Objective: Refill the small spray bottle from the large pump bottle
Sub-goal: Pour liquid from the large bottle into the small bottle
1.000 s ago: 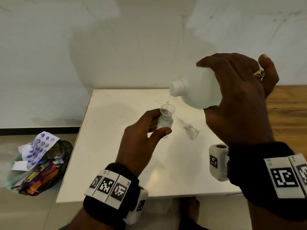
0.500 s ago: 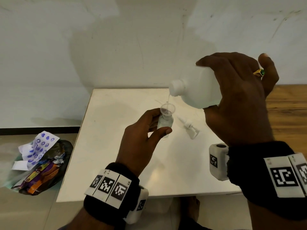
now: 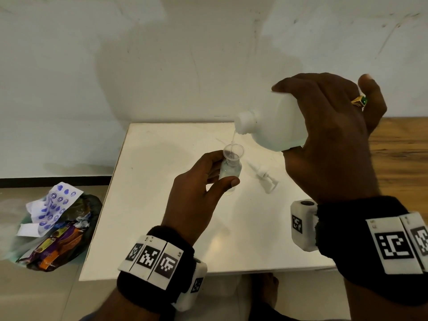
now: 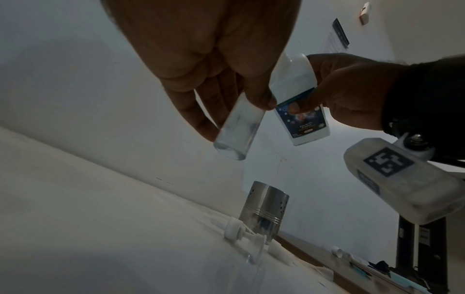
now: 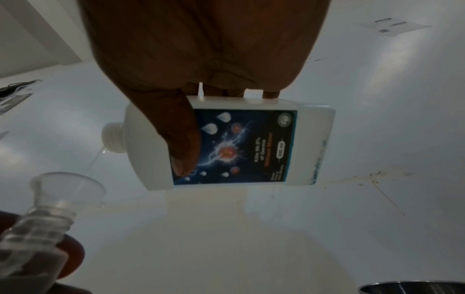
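Note:
My left hand (image 3: 203,181) holds the small clear spray bottle (image 3: 230,170) upright above the white table (image 3: 162,205), thumb and fingers round its body. A clear funnel (image 3: 233,152) sits in its neck. My right hand (image 3: 328,135) grips the large white bottle (image 3: 275,128), tipped on its side with the open neck (image 3: 246,121) pointing left. A thin stream of clear liquid (image 3: 234,137) runs from the neck into the funnel. In the right wrist view the bottle's blue label (image 5: 241,147) faces the camera and the funnel (image 5: 68,189) is at lower left. The small bottle (image 4: 237,129) holds clear liquid.
The white pump head (image 3: 264,177) lies on the table right of the small bottle. A steel shaker (image 4: 264,208) stands behind it near the wall. A bag of wrappers (image 3: 53,228) lies on the floor at left. A wooden surface (image 3: 398,158) adjoins the table at right.
Almost nothing has moved. Both hands keep their hold and the stream keeps running into the funnel.

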